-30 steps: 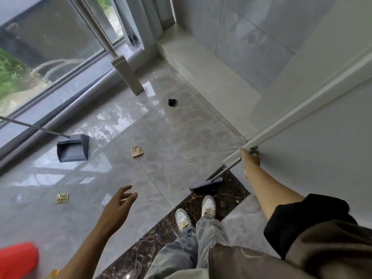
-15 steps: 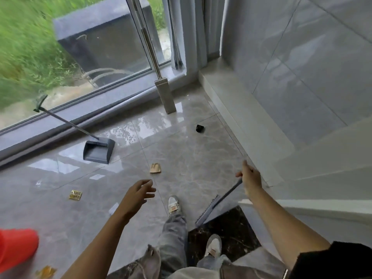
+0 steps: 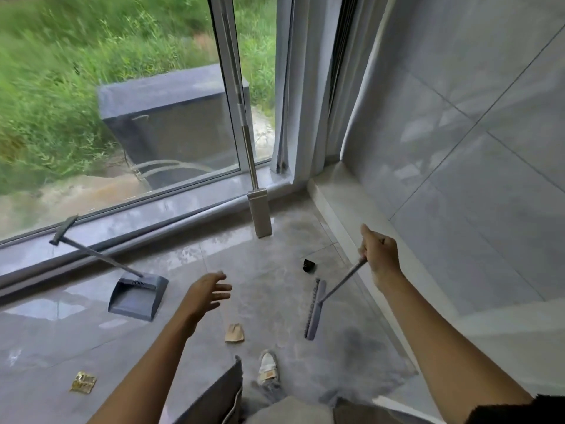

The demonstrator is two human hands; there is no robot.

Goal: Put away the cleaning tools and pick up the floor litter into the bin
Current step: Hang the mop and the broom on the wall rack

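My right hand [image 3: 379,255] grips the thin handle of a grey broom [image 3: 315,307], whose head hangs just above the floor to the right of my foot. My left hand [image 3: 206,296] is held out open over the floor and holds nothing. A grey dustpan [image 3: 137,296] with a long handle lies on the tiles to the left. A flat mop [image 3: 260,215] leans upright against the window frame. Litter lies on the floor: a brown paper scrap [image 3: 234,332], a small black piece [image 3: 308,266] and a gold wrapper [image 3: 82,382].
A big window [image 3: 122,117] runs along the far side with a raised sill [image 3: 153,218]. A low tiled ledge [image 3: 345,209] and a tiled wall stand on the right. A grey curtain [image 3: 305,87] hangs in the corner. My shoe [image 3: 267,367] is on the floor.
I have stepped forward toward the window and the view has tilted up. My right hand has carried the broom forward and to the right. The red bin has dropped out of view.
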